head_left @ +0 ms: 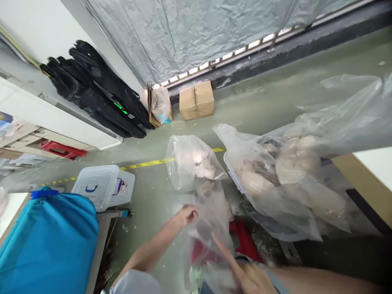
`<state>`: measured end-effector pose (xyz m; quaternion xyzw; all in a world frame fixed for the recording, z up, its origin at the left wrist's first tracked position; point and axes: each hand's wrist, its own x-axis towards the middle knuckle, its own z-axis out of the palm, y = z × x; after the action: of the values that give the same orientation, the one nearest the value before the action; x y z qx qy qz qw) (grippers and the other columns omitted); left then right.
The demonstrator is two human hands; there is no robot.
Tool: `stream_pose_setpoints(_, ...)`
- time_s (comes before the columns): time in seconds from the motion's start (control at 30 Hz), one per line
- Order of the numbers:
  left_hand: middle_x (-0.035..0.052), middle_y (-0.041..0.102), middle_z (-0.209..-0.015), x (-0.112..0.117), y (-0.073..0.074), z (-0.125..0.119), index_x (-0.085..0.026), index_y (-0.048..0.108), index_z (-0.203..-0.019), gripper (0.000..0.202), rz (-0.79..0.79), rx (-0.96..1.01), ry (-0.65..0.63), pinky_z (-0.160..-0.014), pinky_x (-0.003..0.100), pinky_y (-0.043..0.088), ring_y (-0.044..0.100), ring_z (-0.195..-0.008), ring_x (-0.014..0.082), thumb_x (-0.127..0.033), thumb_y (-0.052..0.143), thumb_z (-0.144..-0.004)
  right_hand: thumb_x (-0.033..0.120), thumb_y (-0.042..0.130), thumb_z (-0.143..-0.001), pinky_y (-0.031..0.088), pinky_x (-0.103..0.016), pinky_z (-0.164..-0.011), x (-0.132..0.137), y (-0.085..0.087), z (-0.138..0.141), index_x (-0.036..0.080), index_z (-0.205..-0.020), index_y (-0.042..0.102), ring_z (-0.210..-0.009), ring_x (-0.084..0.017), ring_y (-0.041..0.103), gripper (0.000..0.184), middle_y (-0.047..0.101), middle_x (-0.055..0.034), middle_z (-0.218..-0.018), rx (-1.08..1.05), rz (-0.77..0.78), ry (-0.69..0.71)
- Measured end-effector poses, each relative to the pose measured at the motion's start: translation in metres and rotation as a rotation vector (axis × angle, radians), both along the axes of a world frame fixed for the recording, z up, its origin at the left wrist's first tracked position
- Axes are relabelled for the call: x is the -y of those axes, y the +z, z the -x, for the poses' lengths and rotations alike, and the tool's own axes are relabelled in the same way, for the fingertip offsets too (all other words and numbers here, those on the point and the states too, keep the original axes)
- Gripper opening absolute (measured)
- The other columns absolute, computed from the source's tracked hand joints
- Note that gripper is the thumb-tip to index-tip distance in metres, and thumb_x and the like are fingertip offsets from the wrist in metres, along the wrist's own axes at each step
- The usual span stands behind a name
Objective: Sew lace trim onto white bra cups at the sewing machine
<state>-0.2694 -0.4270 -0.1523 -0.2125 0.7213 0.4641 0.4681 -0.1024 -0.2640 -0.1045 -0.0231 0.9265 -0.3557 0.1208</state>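
Observation:
My left hand (187,215) is closed on the upper edge of a clear plastic bag (208,232) that hangs in front of me. My right hand (245,271) is behind or inside the lower part of the same bag, with a finger stretched out along the plastic. Something pale lies in the bottom of the bag; I cannot make it out. A red stool (245,241) shows through and beside the bag.
A clear bag of pale pieces (191,161) stands on the green floor. A big plastic-lined bin of pale pieces (290,183) is at right. White lidded tubs (101,185), a blue sack (49,241), a cardboard box (196,100) and black bags (94,90) lie around.

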Motion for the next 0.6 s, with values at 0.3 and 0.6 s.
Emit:
stream_pose_setpoints(0.3,0.0049,0.061,-0.080,-0.064,0.031,0.067,-0.011,0.055,-0.099,0.016,-0.409,-0.255,0.136,-0.077,0.030,0.052,0.064,-0.080,0.0147,-0.022,0.050,-0.089,0.014,0.038,-0.072,0.038,-0.022,-0.043,-0.053,-0.022,0.041,0.016,-0.092,0.060,-0.041,-0.016,0.056,0.030,0.061,-0.0006,-0.052,-0.147,-0.167,-0.260)
stream_pose_setpoints(0.6,0.0096,0.063,-0.111,-0.008,0.003,-0.041,-0.017,0.059,-0.109,0.042,0.130,-0.482,-1.047,-0.094,0.041,0.043,0.057,-0.107,0.0245,-0.002,0.050,-0.071,0.018,0.035,-0.067,0.044,-0.026,-0.049,-0.084,0.029,0.064,0.020,-0.084,0.051,-0.052,-0.019,0.061,0.024,0.064,-0.0022,-0.064,-0.195,-0.107,-0.366)
